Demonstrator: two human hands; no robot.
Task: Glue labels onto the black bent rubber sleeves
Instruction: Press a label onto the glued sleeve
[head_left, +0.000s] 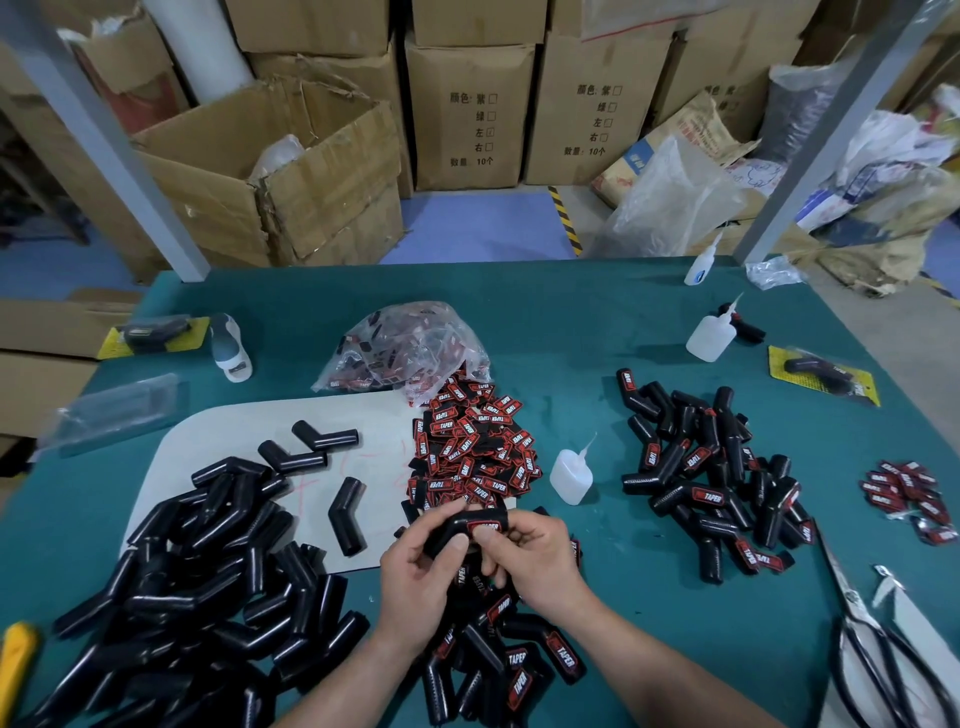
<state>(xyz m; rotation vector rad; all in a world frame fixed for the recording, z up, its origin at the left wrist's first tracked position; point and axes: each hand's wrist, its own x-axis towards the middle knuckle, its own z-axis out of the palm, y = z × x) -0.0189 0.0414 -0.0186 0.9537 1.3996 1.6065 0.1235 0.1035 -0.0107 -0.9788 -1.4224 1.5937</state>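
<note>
Both my hands hold one black bent rubber sleeve (460, 526) above the table's near middle. My left hand (421, 582) grips its lower end. My right hand (530, 556) pinches a red-and-black label (483, 527) against its upper arm with thumb and fingers. A heap of loose labels (470, 452) lies just beyond. Unlabelled sleeves (197, 587) are piled at the left. Labelled sleeves lie below my hands (504, 660) and in a pile at the right (711, 488). A small glue bottle (570, 475) stands right of the label heap.
A clear bag of labels (410, 348) sits behind the heap. Two more glue bottles (709, 338) (698, 262) stand far right. Scissors (862, 639) lie at the near right edge, a small label pile (909, 499) beyond them. A yellow knife (18, 660) lies near left.
</note>
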